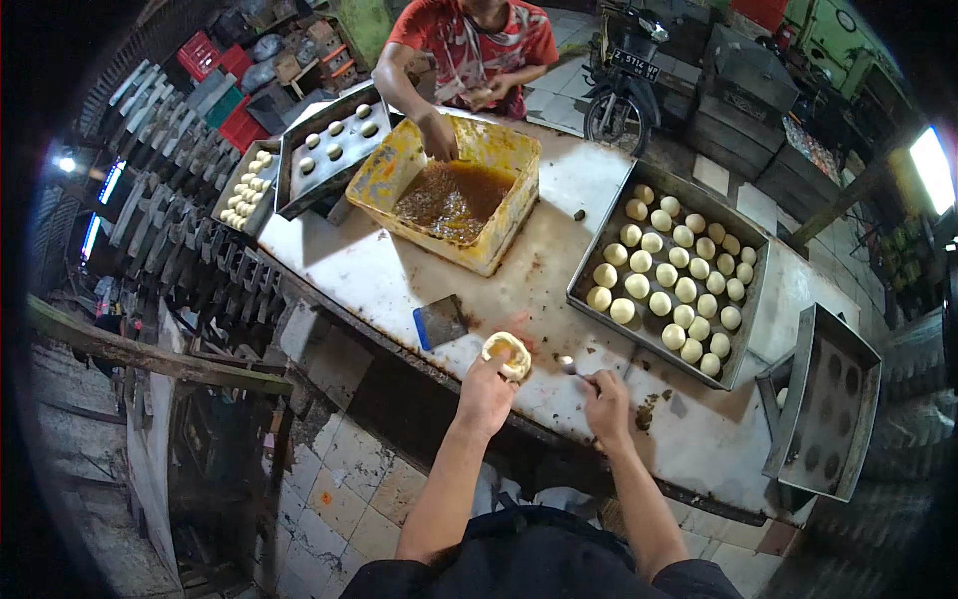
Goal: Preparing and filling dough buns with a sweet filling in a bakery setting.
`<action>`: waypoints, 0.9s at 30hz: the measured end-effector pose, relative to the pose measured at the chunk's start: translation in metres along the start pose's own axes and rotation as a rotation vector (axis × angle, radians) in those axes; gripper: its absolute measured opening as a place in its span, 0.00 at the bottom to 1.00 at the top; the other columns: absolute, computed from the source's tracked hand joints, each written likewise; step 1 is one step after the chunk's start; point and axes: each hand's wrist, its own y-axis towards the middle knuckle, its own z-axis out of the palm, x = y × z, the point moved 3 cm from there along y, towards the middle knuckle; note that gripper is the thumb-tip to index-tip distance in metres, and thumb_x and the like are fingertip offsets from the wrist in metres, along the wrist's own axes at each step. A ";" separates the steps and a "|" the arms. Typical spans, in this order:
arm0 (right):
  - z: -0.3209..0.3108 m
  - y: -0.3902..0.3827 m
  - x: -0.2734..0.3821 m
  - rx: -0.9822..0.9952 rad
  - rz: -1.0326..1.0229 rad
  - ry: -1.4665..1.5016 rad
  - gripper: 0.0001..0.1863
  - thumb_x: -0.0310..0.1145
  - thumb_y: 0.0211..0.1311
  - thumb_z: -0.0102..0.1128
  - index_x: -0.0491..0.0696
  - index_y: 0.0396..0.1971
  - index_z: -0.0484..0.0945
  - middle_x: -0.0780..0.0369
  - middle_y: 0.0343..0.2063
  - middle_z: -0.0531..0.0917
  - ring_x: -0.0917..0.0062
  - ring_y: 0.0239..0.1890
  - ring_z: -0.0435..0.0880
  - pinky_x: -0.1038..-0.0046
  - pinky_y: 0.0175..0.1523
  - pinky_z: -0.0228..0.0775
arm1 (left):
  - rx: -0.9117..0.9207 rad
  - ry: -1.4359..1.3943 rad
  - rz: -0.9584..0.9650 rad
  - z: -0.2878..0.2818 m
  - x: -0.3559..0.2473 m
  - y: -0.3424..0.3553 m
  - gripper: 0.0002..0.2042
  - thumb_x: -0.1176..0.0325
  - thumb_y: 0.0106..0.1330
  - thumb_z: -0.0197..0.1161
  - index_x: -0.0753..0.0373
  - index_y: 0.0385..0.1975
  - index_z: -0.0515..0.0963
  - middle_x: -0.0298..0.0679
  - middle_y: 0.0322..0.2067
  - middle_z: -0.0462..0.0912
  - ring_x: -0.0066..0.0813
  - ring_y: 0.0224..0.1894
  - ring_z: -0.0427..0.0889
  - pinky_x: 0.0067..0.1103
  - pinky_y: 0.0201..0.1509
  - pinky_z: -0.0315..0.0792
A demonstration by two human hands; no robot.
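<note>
At the far left, grey metal pieces (165, 185) stood in tall stacks. Next to them, at the counter's (339, 258) left end, a small tray (261, 210) held pale dough balls packed close together. Just beside it, a dark-rimmed tray (349, 143) sat askew, carrying a few rounds set well apart. Then came the yellow tub (499, 145), smeared around its walls and partly filled with a brown mixture (449, 205); a co-worker in a red shirt (529, 50) stood behind it, one arm reaching down into it. On my side of the tub, a scraper (440, 321) with a blue edge lay flat.

My left hand (486, 394) was curled around a hollowed dough cup (518, 367), holding it above the counter's near edge, opening upward, with my thumb over its inside. To its right, my right hand (606, 404) was closed on a small spoon (569, 365), its tip pointing toward the dough but apart from it. Brown crumbs (647, 411) were scattered near that hand. Farther right, a large tray (750, 329) bore many round dough balls in loose rows. At the right end, a tray with dark round marks (833, 399) leaned at a tilt.
</note>
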 end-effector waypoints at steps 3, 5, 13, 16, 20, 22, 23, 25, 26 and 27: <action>-0.014 -0.010 0.000 -0.110 -0.123 -0.342 0.11 0.28 0.57 0.69 0.45 0.40 0.83 0.57 0.44 0.82 0.69 0.51 0.79 0.66 0.55 0.70 | 0.171 0.188 -0.108 0.035 -0.019 -0.045 0.23 0.75 0.69 0.62 0.65 0.63 0.68 0.39 0.52 0.79 0.34 0.57 0.79 0.32 0.64 0.75; -0.020 -0.002 0.050 0.045 -0.142 -0.011 0.22 0.34 0.57 0.71 0.48 0.52 0.82 0.55 0.53 0.79 0.66 0.58 0.76 0.64 0.61 0.68 | 0.198 0.239 -0.069 0.027 -0.034 -0.074 0.28 0.78 0.66 0.65 0.63 0.66 0.66 0.38 0.55 0.78 0.31 0.58 0.79 0.30 0.64 0.75; 0.015 -0.062 0.240 0.569 -0.061 1.022 0.27 0.26 0.57 0.73 0.44 0.59 0.80 0.56 0.63 0.73 0.67 0.68 0.69 0.65 0.71 0.60 | 0.324 0.406 0.142 -0.004 -0.095 -0.190 0.20 0.67 0.80 0.54 0.67 0.66 0.66 0.37 0.55 0.78 0.23 0.57 0.77 0.21 0.60 0.75; 0.045 -0.097 0.300 0.494 -0.227 0.832 0.22 0.19 0.56 0.71 0.42 0.54 0.83 0.57 0.60 0.76 0.69 0.63 0.75 0.69 0.66 0.68 | 0.205 0.479 0.243 -0.062 -0.125 -0.216 0.18 0.60 0.82 0.49 0.65 0.63 0.70 0.36 0.49 0.80 0.20 0.48 0.78 0.17 0.50 0.75; 0.098 -0.150 0.348 0.544 -0.391 0.510 0.16 0.15 0.56 0.68 0.42 0.46 0.84 0.62 0.46 0.84 0.75 0.51 0.83 0.71 0.58 0.74 | 0.095 -0.017 0.335 -0.133 -0.138 -0.238 0.14 0.67 0.76 0.52 0.66 0.55 0.73 0.35 0.41 0.79 0.21 0.36 0.77 0.20 0.44 0.74; 0.125 -0.166 0.356 0.615 -0.226 0.536 0.16 0.16 0.57 0.68 0.42 0.46 0.84 0.62 0.45 0.85 0.76 0.49 0.84 0.72 0.58 0.75 | 0.107 -0.107 0.379 -0.167 -0.131 -0.246 0.13 0.68 0.74 0.54 0.66 0.53 0.73 0.35 0.40 0.78 0.21 0.38 0.77 0.21 0.46 0.73; 0.137 -0.174 0.360 0.643 -0.061 0.573 0.15 0.17 0.58 0.68 0.42 0.46 0.84 0.63 0.43 0.86 0.78 0.48 0.84 0.73 0.57 0.75 | 0.142 -0.167 0.414 -0.176 -0.129 -0.252 0.12 0.70 0.72 0.56 0.65 0.52 0.73 0.35 0.39 0.77 0.22 0.40 0.77 0.22 0.48 0.73; 0.149 -0.180 0.368 0.524 0.111 0.634 0.16 0.22 0.59 0.72 0.41 0.47 0.81 0.62 0.42 0.86 0.81 0.44 0.84 0.76 0.52 0.77 | 0.035 -0.088 0.367 -0.185 -0.128 -0.269 0.13 0.67 0.71 0.62 0.64 0.50 0.73 0.35 0.40 0.77 0.23 0.45 0.77 0.23 0.52 0.73; 0.151 -0.181 0.365 0.545 0.189 0.661 0.17 0.22 0.59 0.72 0.41 0.48 0.81 0.62 0.42 0.86 0.82 0.44 0.84 0.77 0.51 0.77 | 0.039 0.061 0.416 -0.182 -0.135 -0.281 0.15 0.65 0.71 0.64 0.65 0.52 0.73 0.35 0.40 0.77 0.24 0.47 0.77 0.23 0.53 0.74; 0.152 -0.183 0.361 0.560 0.267 0.690 0.17 0.23 0.60 0.72 0.41 0.49 0.81 0.63 0.41 0.86 0.82 0.44 0.84 0.77 0.50 0.77 | 0.047 0.214 0.464 -0.180 -0.140 -0.291 0.18 0.63 0.70 0.67 0.65 0.54 0.73 0.35 0.41 0.76 0.24 0.48 0.78 0.23 0.54 0.74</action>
